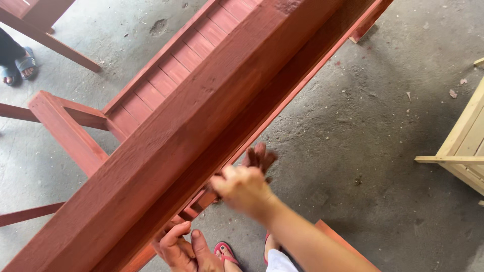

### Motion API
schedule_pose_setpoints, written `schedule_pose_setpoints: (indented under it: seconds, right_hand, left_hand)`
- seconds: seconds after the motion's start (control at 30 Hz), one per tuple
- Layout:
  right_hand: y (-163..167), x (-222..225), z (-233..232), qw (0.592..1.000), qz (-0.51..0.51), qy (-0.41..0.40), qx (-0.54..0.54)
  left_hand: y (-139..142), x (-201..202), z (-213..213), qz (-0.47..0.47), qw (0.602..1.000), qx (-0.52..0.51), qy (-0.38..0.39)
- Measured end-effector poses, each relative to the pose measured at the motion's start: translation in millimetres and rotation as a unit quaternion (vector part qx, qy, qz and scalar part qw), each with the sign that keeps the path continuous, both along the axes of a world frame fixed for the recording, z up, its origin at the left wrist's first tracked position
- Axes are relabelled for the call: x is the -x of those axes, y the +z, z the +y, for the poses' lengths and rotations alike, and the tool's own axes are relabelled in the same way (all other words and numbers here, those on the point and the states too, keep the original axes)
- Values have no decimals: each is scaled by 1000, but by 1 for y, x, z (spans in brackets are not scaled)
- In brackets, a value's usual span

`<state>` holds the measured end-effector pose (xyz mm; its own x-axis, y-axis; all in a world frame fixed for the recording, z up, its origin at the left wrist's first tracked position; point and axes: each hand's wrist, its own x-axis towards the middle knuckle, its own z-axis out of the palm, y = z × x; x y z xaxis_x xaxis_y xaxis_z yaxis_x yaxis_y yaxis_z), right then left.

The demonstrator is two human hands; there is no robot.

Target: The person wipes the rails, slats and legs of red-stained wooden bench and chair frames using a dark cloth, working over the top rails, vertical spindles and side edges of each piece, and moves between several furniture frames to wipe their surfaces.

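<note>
Both hands (245, 189) (177, 248) on red-stained frame (201, 126), right hand's grasp blurred.

I see the wooden frame (201, 131) stained red-brown, matt, grain and rough patches showing through. Slatted panel (166, 75): same stained wood, smoother. Floor (363, 151) is bare grey concrete, gritty, speckled. Unpainted pale wood piece (464, 141) at right, raw finish.
</note>
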<state>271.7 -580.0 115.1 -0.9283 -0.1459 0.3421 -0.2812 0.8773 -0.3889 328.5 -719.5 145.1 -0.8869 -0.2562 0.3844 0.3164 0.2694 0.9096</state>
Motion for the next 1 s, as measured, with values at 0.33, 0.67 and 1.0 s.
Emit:
schedule_pose_setpoints:
  seconds: [0.33,0.67,1.0]
  right_hand:
    - [-4,58,195,969,-80,-146,-184]
    - [75,76,293,851,-210,-181,-446]
    - [37,74,289,917,-260,-196,-230]
  left_hand:
    - [-20,-14,32,-99,990,102,-13]
    - [-31,2,81,-144,970,145,-130]
    - [-20,0,113,-187,962,88,-180]
